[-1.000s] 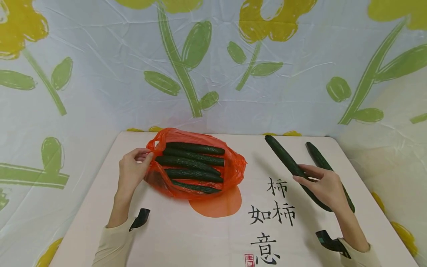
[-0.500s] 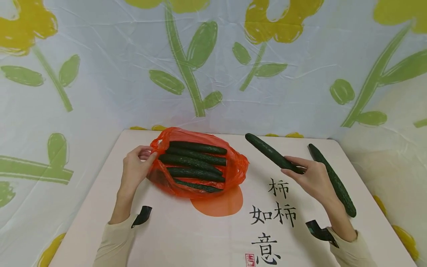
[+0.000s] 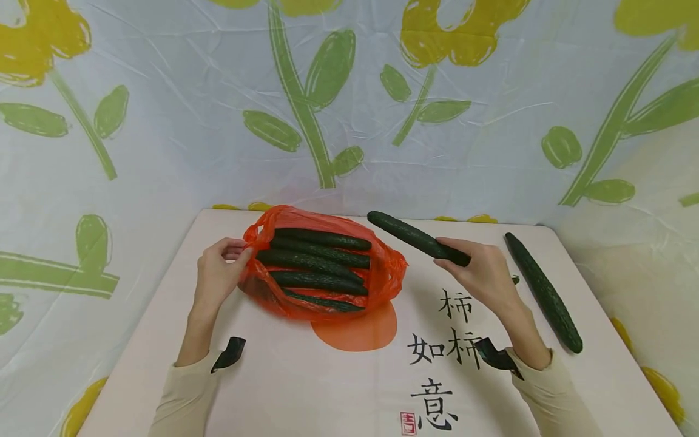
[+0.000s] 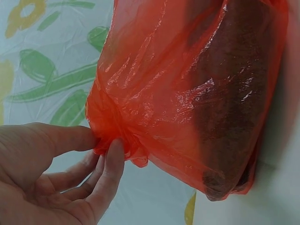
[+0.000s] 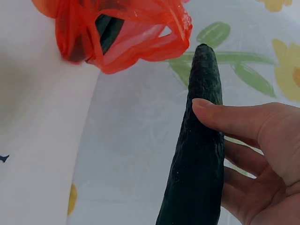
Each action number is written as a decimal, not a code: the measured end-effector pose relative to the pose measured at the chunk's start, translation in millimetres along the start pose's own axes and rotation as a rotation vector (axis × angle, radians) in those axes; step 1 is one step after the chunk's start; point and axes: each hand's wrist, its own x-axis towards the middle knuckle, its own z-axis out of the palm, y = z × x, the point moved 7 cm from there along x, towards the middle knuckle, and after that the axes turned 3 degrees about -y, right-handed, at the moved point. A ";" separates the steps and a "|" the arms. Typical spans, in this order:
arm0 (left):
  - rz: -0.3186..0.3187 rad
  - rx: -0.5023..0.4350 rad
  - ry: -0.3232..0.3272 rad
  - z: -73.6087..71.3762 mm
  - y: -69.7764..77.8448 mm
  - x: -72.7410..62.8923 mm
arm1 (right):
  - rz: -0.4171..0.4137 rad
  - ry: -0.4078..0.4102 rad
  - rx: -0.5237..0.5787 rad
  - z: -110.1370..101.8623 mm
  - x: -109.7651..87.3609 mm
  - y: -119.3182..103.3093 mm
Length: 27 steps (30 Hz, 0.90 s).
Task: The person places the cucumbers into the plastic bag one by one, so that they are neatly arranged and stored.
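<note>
In the head view my left hand (image 3: 218, 273) pinches the left edge of a thin red plastic bag (image 3: 390, 273). Several dark green cucumbers (image 3: 311, 262) lie side by side in the bag's open mouth. The left wrist view shows my thumb and fingers gathering the bag's crumpled film (image 4: 154, 93). Above the table my right hand (image 3: 486, 276) holds one cucumber (image 3: 409, 235) near its right end, its far tip pointing left towards the bag. In the right wrist view the thumb lies across that cucumber (image 5: 197, 154), with fingers behind it, partly hidden.
Another cucumber (image 3: 543, 291) lies slanted on the table's right side. The pale tabletop (image 3: 306, 388) bears black characters (image 3: 434, 406) and an orange printed disc (image 3: 360, 337) partly under the bag. A flower-patterned sheet (image 3: 207, 121) hangs behind and at the sides.
My right hand has carried its cucumber left and up, away from the one lying at right and closer to the bag. The left hand keeps its grip on the bag, almost still.
</note>
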 end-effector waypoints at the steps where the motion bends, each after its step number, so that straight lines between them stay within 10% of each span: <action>1: 0.002 -0.001 0.002 0.1 -0.4 -0.2 | -0.007 -0.002 -0.001 1.3 1.7 -2.4; 27: -0.021 -0.046 0.050 1.7 -6.0 -0.8 | -0.155 -0.088 -0.065 49.2 48.8 -65.1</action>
